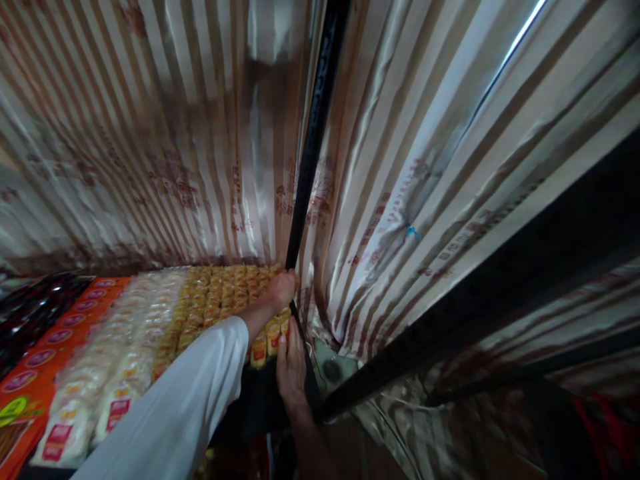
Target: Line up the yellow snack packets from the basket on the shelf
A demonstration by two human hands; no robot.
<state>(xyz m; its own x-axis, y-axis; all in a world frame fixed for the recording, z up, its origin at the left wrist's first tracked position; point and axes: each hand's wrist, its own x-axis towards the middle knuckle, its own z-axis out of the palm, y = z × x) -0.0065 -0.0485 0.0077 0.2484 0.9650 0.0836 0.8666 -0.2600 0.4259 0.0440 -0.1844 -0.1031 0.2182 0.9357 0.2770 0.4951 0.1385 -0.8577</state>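
Note:
Rows of small yellow packaged snacks (215,293) fill the right end of the display, and both my hands are there. My left hand (281,289), below a white sleeve, reaches over them to the back corner beside the black pole (313,133). Its fingers are curled, and whatever they hold is hidden. Nearer to me, my right hand (291,367) has its fingers stretched out along the right side of the front yellow packets (273,335). It lies at the outer edge of the rows, seemingly against the end packet.
White packaged snacks (120,360) with red labels stand left of the yellow ones, then an orange printed panel (65,333) and dark glossy packages (37,320). Striped plastic sheeting (200,133) hangs behind. A dark slanting beam (450,300) crosses the right side.

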